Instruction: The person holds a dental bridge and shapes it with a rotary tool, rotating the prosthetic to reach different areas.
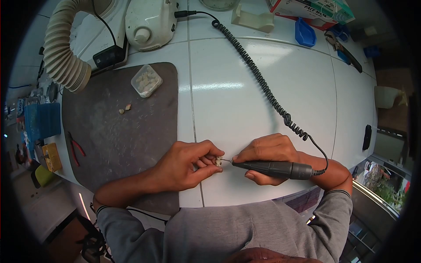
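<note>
Tub (pixel 146 69) holds pale chunks (pixel 148 82); left grip (pixel 182 165) pinches a small piece (pixel 218 162), right grip (pixel 271 149) clasps a handpiece (pixel 280 168).

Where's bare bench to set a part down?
Free: white tabletop between dark mat and coiled cord; right of the cord, below the blue tray; mat between red pliers and left hand. Crowded: around white control box; around right hand and handpiece.

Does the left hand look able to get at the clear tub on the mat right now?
Probably yes: nothing seems to block the way over the dark mat to the clear tub, though the left hand is pinching a small pale piece.
</note>
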The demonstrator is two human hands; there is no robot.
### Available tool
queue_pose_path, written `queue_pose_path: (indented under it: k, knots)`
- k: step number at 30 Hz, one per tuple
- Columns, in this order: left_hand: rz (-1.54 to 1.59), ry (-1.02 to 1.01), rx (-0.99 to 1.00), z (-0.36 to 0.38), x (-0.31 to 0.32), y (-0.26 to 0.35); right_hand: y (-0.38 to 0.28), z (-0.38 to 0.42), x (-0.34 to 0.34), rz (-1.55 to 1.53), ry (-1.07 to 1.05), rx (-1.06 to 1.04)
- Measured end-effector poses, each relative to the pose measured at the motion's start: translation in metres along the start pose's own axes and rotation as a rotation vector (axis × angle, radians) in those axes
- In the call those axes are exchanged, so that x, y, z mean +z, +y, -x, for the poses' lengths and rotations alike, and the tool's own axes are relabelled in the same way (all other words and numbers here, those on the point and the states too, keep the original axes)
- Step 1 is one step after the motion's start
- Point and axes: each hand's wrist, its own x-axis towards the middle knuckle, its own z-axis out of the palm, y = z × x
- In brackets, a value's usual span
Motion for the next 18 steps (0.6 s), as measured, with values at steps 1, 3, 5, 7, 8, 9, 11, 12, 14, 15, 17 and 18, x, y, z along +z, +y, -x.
queue_pose_path:
  k: [1,3,5,7,8,9,11,12,14,15,17,18]
  knots:
    - [0.003,0.000,-0.001,0.0001,0.0002,-0.0002,-0.0003,0.0000,-0.0002,0.001,-0.003,0.001]
    - [0.005,0.000,-0.002,0.0006,0.0005,-0.0003,-0.0001,0.0015,0.0007,0.009,0.000,0.015]
    - [0.003,0.000,0.000,0.0005,0.0001,0.0004,-0.0003,0.0015,0.0001,0.009,-0.005,0.020]
    - [-0.004,-0.003,-0.001,0.0004,-0.0004,0.0008,-0.0009,0.0006,-0.0012,0.001,-0.017,0.016]
    - [-0.007,-0.005,-0.001,0.0005,-0.0004,0.0008,-0.0009,0.0009,-0.0007,-0.001,-0.016,0.019]
    - [-0.001,-0.003,-0.001,0.0005,0.0000,0.0004,-0.0005,0.0016,0.0001,-0.001,-0.014,0.021]
    - [0.011,0.002,-0.002,0.0005,0.0004,0.0001,-0.0011,0.0007,-0.0002,-0.003,-0.010,0.022]
    - [0.006,-0.001,-0.003,0.0005,0.0002,0.0001,-0.0030,-0.0015,-0.0015,-0.004,-0.006,0.021]
    - [-0.005,-0.005,-0.002,0.0003,-0.0003,0.0005,-0.0036,-0.0023,-0.0017,-0.007,0.002,0.018]
    - [-0.008,-0.005,0.003,0.0000,-0.0007,0.0006,-0.0026,-0.0016,-0.0008,-0.009,0.006,0.016]
    - [-0.012,-0.006,0.009,0.0001,-0.0008,0.0010,-0.0025,-0.0015,-0.0008,-0.011,0.005,0.018]
    - [-0.014,-0.009,0.006,0.0003,-0.0010,0.0014,-0.0036,-0.0021,-0.0017,-0.010,0.002,0.022]
